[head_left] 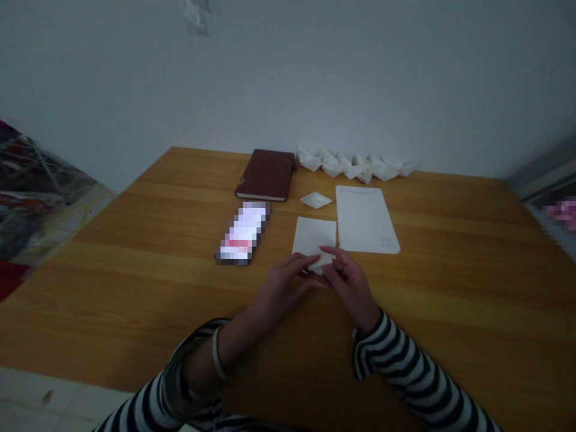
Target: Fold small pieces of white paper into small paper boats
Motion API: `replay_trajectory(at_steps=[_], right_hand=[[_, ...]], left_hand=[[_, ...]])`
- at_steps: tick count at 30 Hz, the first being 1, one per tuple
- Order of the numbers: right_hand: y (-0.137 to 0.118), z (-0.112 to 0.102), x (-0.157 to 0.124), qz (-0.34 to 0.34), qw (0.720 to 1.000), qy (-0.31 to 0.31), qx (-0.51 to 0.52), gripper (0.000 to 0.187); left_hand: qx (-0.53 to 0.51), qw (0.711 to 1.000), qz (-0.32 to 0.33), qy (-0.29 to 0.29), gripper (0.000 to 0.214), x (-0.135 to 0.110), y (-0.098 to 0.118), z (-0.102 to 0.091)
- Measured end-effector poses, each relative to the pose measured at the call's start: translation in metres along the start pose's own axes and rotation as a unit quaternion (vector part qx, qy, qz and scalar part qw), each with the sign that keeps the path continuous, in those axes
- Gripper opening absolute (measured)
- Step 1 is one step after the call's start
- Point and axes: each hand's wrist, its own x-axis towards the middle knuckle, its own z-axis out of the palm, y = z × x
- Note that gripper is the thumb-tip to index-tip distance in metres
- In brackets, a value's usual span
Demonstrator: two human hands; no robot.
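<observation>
A small piece of folded white paper [321, 264] is held between my two hands, above the near edge of a flat white paper square [314, 234]. The fingers of my left hand [285, 285] close on its left side, thumb underneath. From the right, my right hand [353, 288] pinches it with thumb and index finger. Part of the folded paper is covered by my fingers. Just beyond the square lies a diamond-shaped folded paper [316, 200]. To its right rests a stack of white paper sheets [366, 219].
A row of several folded paper boats [353, 166] stands along the table's back edge, near the wall. A dark red notebook [267, 174] lies left of them, with a lit phone [243, 233] in front of it. All rest on the wooden table [148, 258].
</observation>
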Motion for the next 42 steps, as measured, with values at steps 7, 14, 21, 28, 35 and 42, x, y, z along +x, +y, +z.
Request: replay_trajectory(at_steps=[7, 14, 21, 28, 35, 42], right_hand=[[0.009, 0.003, -0.004, -0.05, 0.994, 0.011, -0.095, 0.039], [0.003, -0.004, -0.001, -0.032, 0.989, 0.115, -0.083, 0.034], [0.006, -0.004, 0.0, -0.103, 0.986, 0.079, -0.108, 0.008], [0.004, 0.0, 0.0, -0.013, 0.998, 0.062, -0.013, 0.02], [0.002, 0.0, 0.0, 0.009, 0.999, -0.013, 0.028, 0.031], [0.002, 0.003, -0.006, -0.009, 0.999, -0.034, 0.008, 0.033]], left_hand=[[-0.136, 0.971, -0.197, 0.024, 0.038, 0.008, 0.009, -0.006], [-0.104, 0.971, -0.213, -0.031, 0.046, 0.01, 0.004, -0.003], [-0.204, 0.957, -0.208, -0.01, 0.032, 0.009, 0.001, 0.0], [-0.154, 0.976, -0.151, 0.03, 0.044, 0.006, -0.001, 0.001], [0.057, 0.997, 0.052, -0.023, 0.023, 0.002, 0.001, -0.003], [-0.018, 0.996, -0.086, -0.022, 0.061, -0.002, 0.005, 0.004]])
